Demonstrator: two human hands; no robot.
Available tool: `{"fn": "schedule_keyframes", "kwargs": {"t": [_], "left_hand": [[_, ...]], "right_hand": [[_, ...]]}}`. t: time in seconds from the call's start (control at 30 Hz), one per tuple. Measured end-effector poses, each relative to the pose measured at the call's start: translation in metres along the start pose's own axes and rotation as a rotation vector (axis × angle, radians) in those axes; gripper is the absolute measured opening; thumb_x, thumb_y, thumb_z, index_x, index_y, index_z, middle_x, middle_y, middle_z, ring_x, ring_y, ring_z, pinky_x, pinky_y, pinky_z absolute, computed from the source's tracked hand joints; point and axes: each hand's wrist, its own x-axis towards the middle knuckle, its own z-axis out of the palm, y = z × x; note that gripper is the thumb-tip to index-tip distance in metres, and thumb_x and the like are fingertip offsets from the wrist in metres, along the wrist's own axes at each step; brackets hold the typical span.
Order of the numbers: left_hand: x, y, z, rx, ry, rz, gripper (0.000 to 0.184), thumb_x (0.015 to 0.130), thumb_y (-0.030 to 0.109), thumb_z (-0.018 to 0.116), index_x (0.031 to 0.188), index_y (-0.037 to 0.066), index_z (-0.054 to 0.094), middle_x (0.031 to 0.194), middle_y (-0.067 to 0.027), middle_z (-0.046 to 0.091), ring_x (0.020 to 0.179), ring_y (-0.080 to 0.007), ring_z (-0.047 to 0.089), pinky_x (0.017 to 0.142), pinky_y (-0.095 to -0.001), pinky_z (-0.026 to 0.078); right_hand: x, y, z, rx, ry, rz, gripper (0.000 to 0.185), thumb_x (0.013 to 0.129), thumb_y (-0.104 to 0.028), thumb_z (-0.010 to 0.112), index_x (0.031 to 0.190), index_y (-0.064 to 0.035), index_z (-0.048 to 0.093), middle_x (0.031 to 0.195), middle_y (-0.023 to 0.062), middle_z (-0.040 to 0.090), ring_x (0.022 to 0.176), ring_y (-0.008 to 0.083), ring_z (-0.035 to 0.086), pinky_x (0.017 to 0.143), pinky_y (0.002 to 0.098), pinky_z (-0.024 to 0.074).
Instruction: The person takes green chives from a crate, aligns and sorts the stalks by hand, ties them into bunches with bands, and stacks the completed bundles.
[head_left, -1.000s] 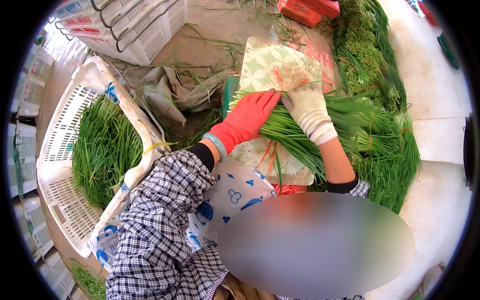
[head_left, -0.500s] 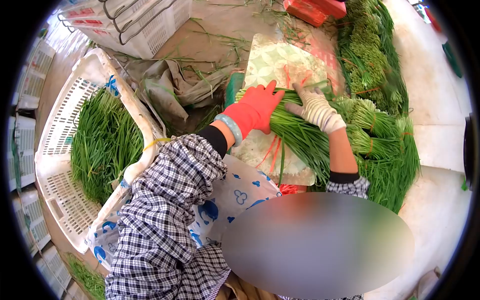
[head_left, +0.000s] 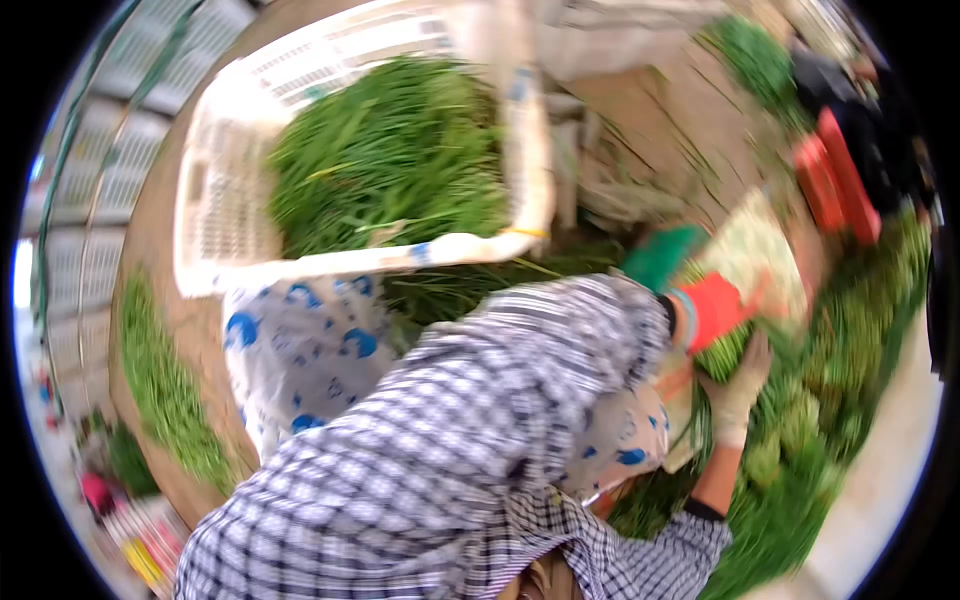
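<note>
My left hand, in a red glove, rests on the near side of a bunch of green stalks. On the other side of the bunch, my right hand in a pale glove has its fingers wrapped round the stalks. A light patterned board lies beneath and beyond the bunch. Motion blur smears both hands, and the left fingertips cannot be made out clearly. Tied bunches of green stalks lie to the right of my right hand.
A white basket holding loose green stalks stands at the upper left. Patterned plastic hangs below it. Red objects are at the upper right, near a partly visible person. White crates line the far left.
The view has swung left, bringing the basket toward the middle and my hands to the right. My right hand has gone from spread fingers to wrapping round the bunch.
</note>
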Motion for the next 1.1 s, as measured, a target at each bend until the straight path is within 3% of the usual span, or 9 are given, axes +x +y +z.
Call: {"fn": "schedule_keyframes", "kwargs": {"t": [0.1,0.17,0.33,0.4,0.47,0.6,0.73,0.9,1.1], "left_hand": [[0.007,0.004,0.031,0.277,0.086,0.119,0.104,0.059,0.039,0.077,0.144,-0.001,0.030,0.131,-0.0276,0.048,0.123,-0.0429,0.048,0.102,-0.0618,0.034],[-0.015,0.015,0.004,0.261,0.207,0.169,0.102,0.054,0.043,0.077,0.141,0.005,0.039,0.128,-0.0237,0.052,0.132,-0.0420,0.038,0.108,-0.0648,0.022],[-0.099,-0.001,-0.121,-0.005,0.388,0.295,0.084,0.063,0.050,0.076,0.130,0.006,0.050,0.128,-0.0188,0.053,0.133,-0.0412,0.036,0.110,-0.0602,0.023],[-0.153,-0.021,-0.194,0.057,0.212,0.132,0.078,0.067,0.046,0.075,0.132,0.008,0.051,0.125,-0.0171,0.055,0.126,-0.0374,0.044,0.106,-0.0558,0.030],[-0.225,-0.057,-0.255,0.057,0.438,0.122,0.067,0.073,0.028,0.075,0.132,0.008,0.051,0.122,-0.0167,0.056,0.116,-0.0347,0.051,0.103,-0.0465,0.035],[-0.367,-0.149,-0.326,0.256,0.294,-0.518,0.068,0.079,0.029,0.072,0.137,0.003,0.047,0.130,-0.0196,0.056,0.119,-0.0341,0.054,0.100,-0.0426,0.043],[-0.497,-0.218,-0.326,0.179,0.182,-1.067,0.080,0.080,0.041,0.069,0.142,0.000,0.039,0.131,-0.0246,0.055,0.119,-0.0367,0.054,0.101,-0.0395,0.044],[-0.523,-0.246,-0.287,0.333,0.109,-0.943,0.077,0.080,0.036,0.068,0.144,0.005,0.038,0.137,-0.0205,0.050,0.126,-0.0350,0.048,0.109,-0.0449,0.034],[-0.506,-0.229,-0.306,0.329,0.116,-0.813,0.075,0.080,0.029,0.069,0.144,0.009,0.037,0.135,-0.0165,0.051,0.126,-0.0341,0.046,0.112,-0.0544,0.027]], "right_hand": [[-0.012,0.002,-0.001,-0.013,-0.028,-0.019,0.120,0.047,-0.034,0.089,0.144,0.0025,0.027,0.141,0.0229,0.040,0.131,0.0409,0.037,0.115,0.0514,0.0248],[-0.016,0.016,-0.005,0.028,-0.167,0.033,0.126,0.046,-0.025,0.089,0.149,-0.0010,0.020,0.144,0.0228,0.036,0.134,0.0413,0.033,0.114,0.0501,0.0269],[0.022,-0.010,-0.055,-0.017,-0.130,-0.069,0.126,0.044,-0.022,0.085,0.150,-0.0019,0.020,0.150,0.0224,0.031,0.137,0.0387,0.031,0.115,0.0485,0.0247],[0.058,-0.052,-0.078,0.045,-0.070,-0.153,0.121,0.047,-0.021,0.084,0.149,-0.0023,0.022,0.150,0.0215,0.031,0.138,0.0391,0.029,0.115,0.0490,0.0245],[0.093,-0.127,-0.111,0.083,-0.025,-0.246,0.111,0.054,-0.018,0.081,0.148,-0.0021,0.025,0.149,0.0205,0.033,0.139,0.0393,0.028,0.115,0.0492,0.0239],[0.149,-0.257,-0.133,0.062,-0.115,-0.445,0.086,0.067,-0.013,0.077,0.141,0.0004,0.037,0.143,0.0212,0.040,0.136,0.0389,0.033,0.113,0.0457,0.0276],[0.210,-0.332,-0.084,0.170,-0.141,-0.709,0.075,0.069,-0.015,0.078,0.135,-0.0004,0.045,0.134,0.0199,0.051,0.126,0.0384,0.045,0.109,0.0423,0.0336],[0.290,-0.393,0.015,-0.049,-0.337,-0.647,0.086,0.067,-0.021,0.080,0.141,-0.0041,0.040,0.139,0.0179,0.047,0.129,0.0337,0.044,0.110,0.0406,0.0341],[0.372,-0.438,0.153,-0.340,-0.170,-0.666,0.105,0.064,-0.028,0.084,0.148,-0.0052,0.026,0.144,0.0171,0.042,0.133,0.0335,0.040,0.112,0.0459,0.0306]]}}
